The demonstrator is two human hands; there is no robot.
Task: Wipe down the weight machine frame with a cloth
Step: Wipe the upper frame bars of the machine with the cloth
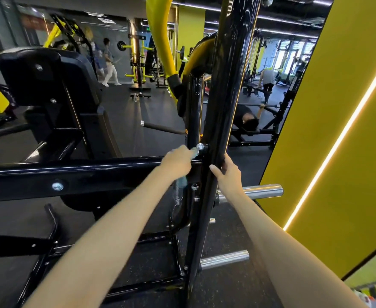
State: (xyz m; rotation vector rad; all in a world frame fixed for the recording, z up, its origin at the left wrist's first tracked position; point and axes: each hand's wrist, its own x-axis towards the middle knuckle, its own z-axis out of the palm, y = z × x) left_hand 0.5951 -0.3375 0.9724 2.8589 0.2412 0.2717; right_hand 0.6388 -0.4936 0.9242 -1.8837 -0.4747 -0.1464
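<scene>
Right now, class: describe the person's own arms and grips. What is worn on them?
The left arm and right arm are bare as far as the picture shows: no sleeves. The left grip, blurred, and right grip wear no gloves; no watch, band or ring shows.

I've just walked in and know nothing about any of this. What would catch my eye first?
In the middle, the left-hand grip holds a teal cloth up to a bolt on the glossy black upright post, while the right-hand grip clasps that post. A bright yellow wall panel with a glowing light strip fills the right side.
</scene>
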